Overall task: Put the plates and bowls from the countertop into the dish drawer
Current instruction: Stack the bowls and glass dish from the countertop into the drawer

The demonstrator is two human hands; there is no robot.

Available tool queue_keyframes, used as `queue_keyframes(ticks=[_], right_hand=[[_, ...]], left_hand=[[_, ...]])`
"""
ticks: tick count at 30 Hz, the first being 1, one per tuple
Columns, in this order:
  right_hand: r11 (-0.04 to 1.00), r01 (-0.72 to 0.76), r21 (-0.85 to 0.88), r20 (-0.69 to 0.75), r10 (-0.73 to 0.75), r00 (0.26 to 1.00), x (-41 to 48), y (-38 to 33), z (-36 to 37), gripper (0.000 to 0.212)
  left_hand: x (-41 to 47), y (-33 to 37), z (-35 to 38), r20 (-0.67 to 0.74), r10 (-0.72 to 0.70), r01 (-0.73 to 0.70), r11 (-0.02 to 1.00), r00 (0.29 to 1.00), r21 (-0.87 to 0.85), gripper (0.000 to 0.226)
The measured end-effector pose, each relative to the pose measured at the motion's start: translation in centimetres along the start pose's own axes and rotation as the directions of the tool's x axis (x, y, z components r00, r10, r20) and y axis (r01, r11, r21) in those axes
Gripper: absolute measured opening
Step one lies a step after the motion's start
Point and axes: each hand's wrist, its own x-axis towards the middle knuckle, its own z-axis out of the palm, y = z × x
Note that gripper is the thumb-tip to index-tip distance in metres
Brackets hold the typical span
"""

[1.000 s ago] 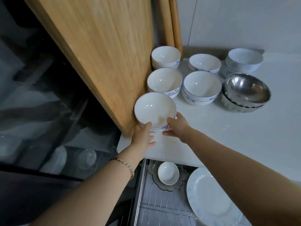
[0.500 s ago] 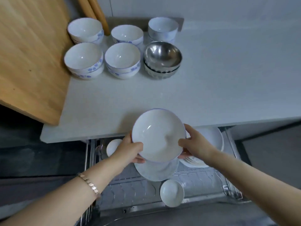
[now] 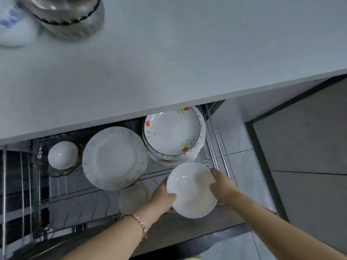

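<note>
I am holding the round white ceramic bowl between my left hand and right hand, my fingers clamping its rim on both sides. It is sitting over the front right corner of the wire dish drawer, near the stack of flowered plates, below the pale grey table.

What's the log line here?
white bowl | left hand: grips rim | right hand: grips rim | over dish drawer, front right

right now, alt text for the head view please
A left hand and right hand hold a white bowl over the front right corner of an open dish drawer. Inside lie a pale plate, a flowered plate on a stack and a small bowl, below the countertop.
</note>
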Motion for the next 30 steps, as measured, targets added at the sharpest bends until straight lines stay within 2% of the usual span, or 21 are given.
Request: queue_keyframes(ticks=[3, 7, 12, 14, 18, 22, 26, 28, 30], right_hand=[[0.998, -0.037, -0.046, -0.021, 0.036, 0.999, 3.3, 0.8, 0.7, 0.053], [0.996, -0.078, -0.051, -0.037, 0.076, 0.996, 6.6, 1.5, 1.3, 0.046], [0.982, -0.121, -0.145, -0.035, 0.117, 0.992, 8.4, 2.0, 1.3, 0.045], [0.978, -0.072, -0.197, -0.06, 0.062, 0.996, 8.4, 1.6, 0.9, 0.05], [0.968, 0.116, -0.223, -0.118, -0.145, 0.982, 8.1, 0.7, -0.7, 0.059], [0.943, 0.184, -0.278, -0.095, -0.217, 0.972, 8.1, 0.4, -2.0, 0.054], [0.912, 0.196, -0.36, -0.018, -0.217, 0.976, 7.2, -0.8, -2.5, 0.049], [0.882, 0.221, -0.416, 0.044, -0.224, 0.974, 6.1, -2.1, -2.7, 0.044], [0.84, 0.259, -0.477, 0.122, -0.229, 0.966, 4.6, -4.1, -3.1, 0.042]], left_hand=[[3.1, -0.7, 2.0, -0.039, -0.034, 0.034, 0.999, 0.999, 0.012, 0.057], [6.7, -1.1, 3.4, -0.041, -0.046, 0.051, 0.992, 0.998, 0.114, 0.06], [9.2, -0.9, 4.1, -0.021, -0.016, 0.02, 0.982, 1.0, 0.189, 0.067], [9.7, -0.8, 4.3, 0.001, -0.002, 0.002, 0.973, 1.0, 0.231, 0.068], [9.9, -0.1, 5.1, 0.075, 0.009, -0.029, 0.961, 0.997, 0.275, 0.069], [9.8, 0.2, 5.1, 0.074, -0.012, -0.011, 0.952, 0.997, 0.307, 0.068], [8.3, 0.6, 4.5, 0.081, -0.063, 0.025, 0.915, 0.995, 0.403, 0.063], [7.1, 1.2, 3.4, 0.08, -0.045, 0.007, 0.903, 0.996, 0.43, 0.047], [5.3, 2.0, 1.3, 0.041, 0.036, -0.05, 0.912, 0.998, 0.406, 0.022]])
